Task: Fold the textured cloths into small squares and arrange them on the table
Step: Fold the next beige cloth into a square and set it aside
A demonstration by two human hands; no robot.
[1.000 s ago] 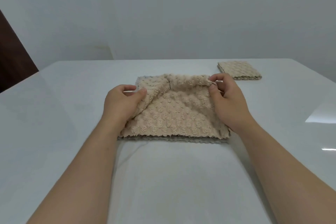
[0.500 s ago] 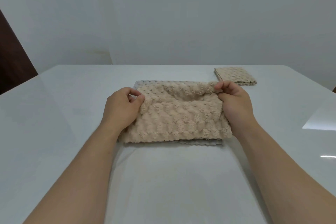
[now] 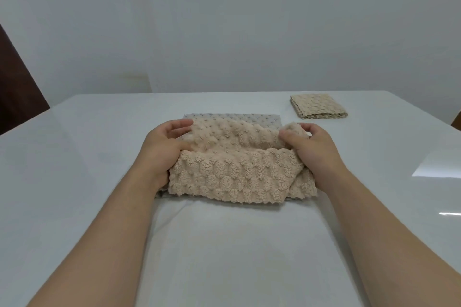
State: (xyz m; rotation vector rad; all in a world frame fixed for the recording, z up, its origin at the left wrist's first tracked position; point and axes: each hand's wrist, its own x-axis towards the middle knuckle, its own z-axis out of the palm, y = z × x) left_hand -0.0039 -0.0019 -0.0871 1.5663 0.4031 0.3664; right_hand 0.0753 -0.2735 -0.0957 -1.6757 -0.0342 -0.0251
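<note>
At the middle of a glossy white tabletop [image 3: 87, 157], a person's two bare hands work a beige, fluffy, bubble-textured cloth [image 3: 239, 174] that lies partly doubled over itself, its near portion resting flat and its far portion lifted into a soft ridge. The left hand [image 3: 162, 152] grasps the cloth's left end, thumb on top and fingers [image 3: 179, 124] curled behind the raised fabric. The right hand [image 3: 316, 149] pinches the raised far-right corner between thumb and fingers, its palm lying against the cloth's right end. Both forearms reach in from the near edge, one to each side of the cloth.

A grey dimpled layer [image 3: 232, 117] shows flat on the tabletop just beyond the ridge, and a sliver of it peeks out under the near-left corner. Whether it is the cloth's other face or a separate piece cannot be told.

To the far right, well apart from the hands, a small folded beige textured square [image 3: 318, 107] sits flat near the tabletop's far edge, its stacked layers visible along its near side. A pale grey wall [image 3: 224, 20] fills the background, with a dark brown panel [image 3: 15, 82] at far left.
</note>
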